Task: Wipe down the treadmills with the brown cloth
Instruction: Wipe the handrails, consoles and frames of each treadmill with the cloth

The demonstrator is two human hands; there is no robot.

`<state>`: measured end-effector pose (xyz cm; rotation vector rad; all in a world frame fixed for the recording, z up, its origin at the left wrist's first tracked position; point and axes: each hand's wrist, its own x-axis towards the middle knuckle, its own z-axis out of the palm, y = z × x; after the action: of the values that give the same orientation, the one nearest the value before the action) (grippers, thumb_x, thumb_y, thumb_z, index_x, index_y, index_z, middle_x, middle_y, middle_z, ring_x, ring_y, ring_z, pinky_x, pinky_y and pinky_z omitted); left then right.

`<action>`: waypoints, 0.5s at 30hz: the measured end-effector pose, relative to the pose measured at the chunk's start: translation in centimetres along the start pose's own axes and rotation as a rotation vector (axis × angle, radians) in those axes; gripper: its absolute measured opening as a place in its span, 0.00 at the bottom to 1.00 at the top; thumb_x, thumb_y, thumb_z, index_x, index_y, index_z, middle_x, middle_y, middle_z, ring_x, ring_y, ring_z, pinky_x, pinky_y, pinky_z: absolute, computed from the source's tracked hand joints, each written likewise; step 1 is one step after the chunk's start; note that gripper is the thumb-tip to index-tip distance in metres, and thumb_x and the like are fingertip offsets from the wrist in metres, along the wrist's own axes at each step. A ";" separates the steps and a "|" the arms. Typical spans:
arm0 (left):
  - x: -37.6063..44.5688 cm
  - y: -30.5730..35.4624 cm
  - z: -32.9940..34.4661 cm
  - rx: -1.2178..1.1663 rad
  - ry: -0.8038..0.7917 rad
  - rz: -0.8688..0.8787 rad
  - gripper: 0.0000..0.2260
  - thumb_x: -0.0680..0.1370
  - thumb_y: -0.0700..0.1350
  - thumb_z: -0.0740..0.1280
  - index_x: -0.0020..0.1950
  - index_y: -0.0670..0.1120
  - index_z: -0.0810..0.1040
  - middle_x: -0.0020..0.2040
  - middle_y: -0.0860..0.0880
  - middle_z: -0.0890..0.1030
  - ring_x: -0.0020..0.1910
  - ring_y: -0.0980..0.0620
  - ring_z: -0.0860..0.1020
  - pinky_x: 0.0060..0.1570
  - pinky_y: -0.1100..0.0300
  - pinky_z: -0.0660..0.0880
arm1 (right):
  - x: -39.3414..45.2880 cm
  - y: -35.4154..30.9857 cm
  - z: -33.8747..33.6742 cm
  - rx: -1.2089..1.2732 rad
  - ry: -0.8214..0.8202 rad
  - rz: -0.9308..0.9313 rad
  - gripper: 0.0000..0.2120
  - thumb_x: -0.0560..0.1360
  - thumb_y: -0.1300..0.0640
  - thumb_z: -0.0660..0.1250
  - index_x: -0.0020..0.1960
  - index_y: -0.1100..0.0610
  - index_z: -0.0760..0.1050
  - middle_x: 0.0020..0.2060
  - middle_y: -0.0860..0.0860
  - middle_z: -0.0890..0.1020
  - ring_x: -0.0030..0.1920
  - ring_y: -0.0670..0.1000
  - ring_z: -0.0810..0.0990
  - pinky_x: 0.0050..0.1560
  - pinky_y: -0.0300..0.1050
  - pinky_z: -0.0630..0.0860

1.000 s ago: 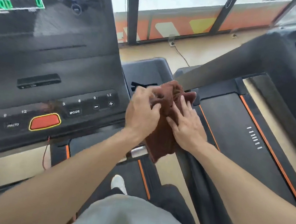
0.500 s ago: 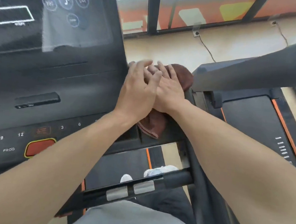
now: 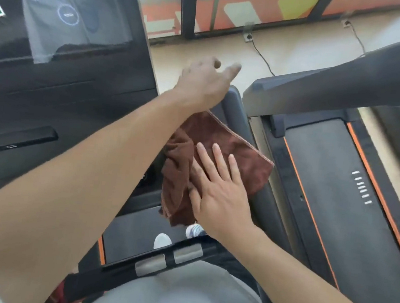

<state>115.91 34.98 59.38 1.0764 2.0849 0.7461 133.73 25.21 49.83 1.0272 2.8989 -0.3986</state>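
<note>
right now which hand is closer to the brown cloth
Right. The right hand lies flat on the brown cloth, fingers straight. The left hand is lifted beyond the cloth's far edge, and contact there cannot be seen.

The scene is seen through a single wide-angle camera worn on the head, aimed forward and steeply down from close above the treadmill console (image 3: 58,102). The neighbouring treadmill deck (image 3: 333,190) is taken in at the right edge, and the window wall (image 3: 233,9), seemingly somewhat motion-blurred, along the top.
</note>
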 end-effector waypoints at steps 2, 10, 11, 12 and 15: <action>-0.2 0.1 0.2 -0.068 0.010 0.010 0.27 0.83 0.63 0.57 0.75 0.48 0.70 0.74 0.47 0.72 0.72 0.48 0.70 0.72 0.52 0.66 | 0.8 -0.5 0.1 0.012 0.016 0.051 0.29 0.82 0.44 0.48 0.82 0.47 0.57 0.82 0.49 0.55 0.83 0.56 0.48 0.80 0.62 0.49; -2.3 -0.9 -1.9 -0.255 0.219 0.060 0.21 0.86 0.60 0.51 0.69 0.50 0.73 0.56 0.56 0.75 0.51 0.61 0.72 0.48 0.69 0.66 | 11.6 0.1 -1.6 -0.027 -0.005 0.113 0.30 0.82 0.41 0.45 0.83 0.48 0.50 0.83 0.49 0.49 0.82 0.55 0.41 0.79 0.62 0.39; -2.5 -1.1 -2.1 -0.236 0.226 0.069 0.20 0.87 0.59 0.50 0.70 0.51 0.73 0.56 0.58 0.74 0.51 0.63 0.71 0.45 0.75 0.64 | 13.3 0.3 -2.0 -0.035 -0.016 0.115 0.31 0.83 0.41 0.44 0.83 0.48 0.48 0.83 0.49 0.49 0.82 0.56 0.40 0.79 0.62 0.39; -2.7 -1.3 -2.2 -0.220 0.237 0.071 0.20 0.87 0.57 0.50 0.71 0.51 0.73 0.56 0.58 0.74 0.51 0.63 0.70 0.43 0.78 0.63 | 14.8 0.5 -2.4 -0.042 -0.031 0.115 0.31 0.83 0.41 0.44 0.83 0.49 0.48 0.83 0.49 0.49 0.82 0.56 0.41 0.79 0.62 0.38; -3.5 -2.0 -2.5 -0.229 0.245 0.058 0.17 0.87 0.55 0.51 0.68 0.52 0.74 0.53 0.55 0.77 0.52 0.57 0.74 0.49 0.67 0.68 | 17.9 1.3 -3.9 -0.040 -0.069 0.093 0.29 0.83 0.40 0.45 0.81 0.49 0.58 0.80 0.51 0.62 0.82 0.57 0.51 0.79 0.61 0.42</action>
<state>114.57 30.58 60.53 0.9608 2.1103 1.1658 120.73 38.13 51.07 1.1139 2.7748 -0.3624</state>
